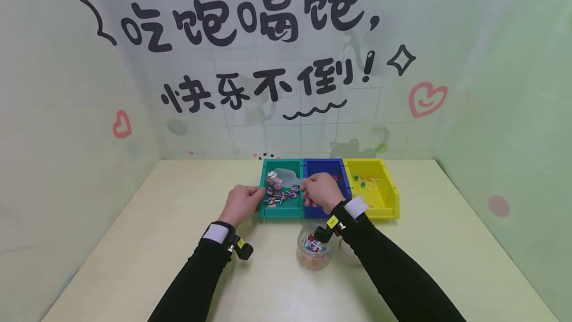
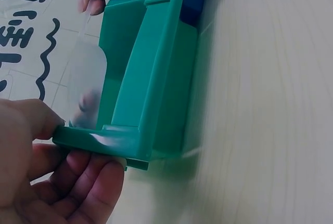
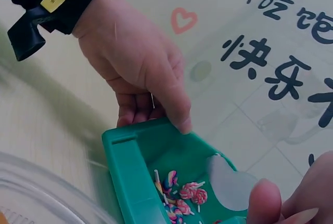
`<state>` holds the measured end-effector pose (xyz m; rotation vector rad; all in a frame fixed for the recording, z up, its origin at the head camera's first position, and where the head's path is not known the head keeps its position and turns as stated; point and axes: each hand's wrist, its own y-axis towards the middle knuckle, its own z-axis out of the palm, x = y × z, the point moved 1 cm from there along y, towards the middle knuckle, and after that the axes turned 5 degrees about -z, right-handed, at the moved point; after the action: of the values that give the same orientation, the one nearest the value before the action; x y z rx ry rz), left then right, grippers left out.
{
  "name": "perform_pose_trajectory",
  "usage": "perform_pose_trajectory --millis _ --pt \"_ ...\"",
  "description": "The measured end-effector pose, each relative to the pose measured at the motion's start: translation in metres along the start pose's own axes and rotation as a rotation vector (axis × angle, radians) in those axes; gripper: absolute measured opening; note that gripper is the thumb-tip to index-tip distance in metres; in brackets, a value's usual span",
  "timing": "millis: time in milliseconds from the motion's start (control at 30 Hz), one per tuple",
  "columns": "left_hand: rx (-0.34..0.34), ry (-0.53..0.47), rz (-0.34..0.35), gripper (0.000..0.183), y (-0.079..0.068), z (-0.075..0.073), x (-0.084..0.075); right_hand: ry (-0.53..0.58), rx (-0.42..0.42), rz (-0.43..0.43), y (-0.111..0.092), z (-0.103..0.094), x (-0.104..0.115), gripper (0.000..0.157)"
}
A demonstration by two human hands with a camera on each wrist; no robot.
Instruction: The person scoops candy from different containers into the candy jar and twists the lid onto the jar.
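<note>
My left hand (image 1: pixel 241 203) grips the left wall of the green bin (image 1: pixel 286 214), thumb over the top edge and fingers against the outside. Pinched in my right hand (image 1: pixel 322 192) is the handle of a translucent scoop (image 1: pixel 286 177). Its broad blade is inside the green bin, toward the back. Small swirl-patterned lollipops (image 1: pixel 279 195) lie in this bin, mostly along its left and front; the right wrist view shows pink and multicoloured lollipops (image 3: pixel 192 193) close up. My right hand hangs over the wall between the green bin and the blue bin (image 1: pixel 315 212), hiding part of the blue one.
A yellow bin (image 1: pixel 389 212) with several green-headed lollipops (image 1: pixel 363 184) adjoins the blue bin. In front stands a clear round jar (image 1: pixel 314 261) of small lollipops. A round lid (image 1: pixel 350 255) lies beside it, partly under my right sleeve. A printed wall rises behind the table (image 1: pixel 178 188).
</note>
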<state>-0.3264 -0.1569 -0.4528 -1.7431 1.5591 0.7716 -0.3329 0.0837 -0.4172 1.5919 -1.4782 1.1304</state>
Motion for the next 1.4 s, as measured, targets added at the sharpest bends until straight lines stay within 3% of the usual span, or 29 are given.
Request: perform_pose_trajectory --millis 500,700,867,1200,1400 --pt "0.001 0.004 -0.045 0.037 -0.004 -0.003 -0.003 0.101 -0.065 -0.001 -0.005 -0.022 -0.011 0.04" --pt "-0.011 0.0 -0.054 0.047 -0.005 -0.005 0.001 0.106 -0.07 -0.022 -0.009 -0.034 -0.009 0.04" --pt "-0.065 -0.028 -0.053 0.056 -0.011 -0.013 -0.001 0.112 -0.078 -0.061 -0.014 -0.05 -0.004 0.038" --pt "-0.228 -0.082 -0.009 0.053 -0.025 -0.029 -0.01 0.16 -0.085 -0.113 -0.024 -0.079 -0.003 0.039" --pt "-0.239 -0.17 0.054 0.047 -0.035 -0.034 -0.014 0.214 -0.113 -0.15 -0.04 -0.1 0.002 0.038"
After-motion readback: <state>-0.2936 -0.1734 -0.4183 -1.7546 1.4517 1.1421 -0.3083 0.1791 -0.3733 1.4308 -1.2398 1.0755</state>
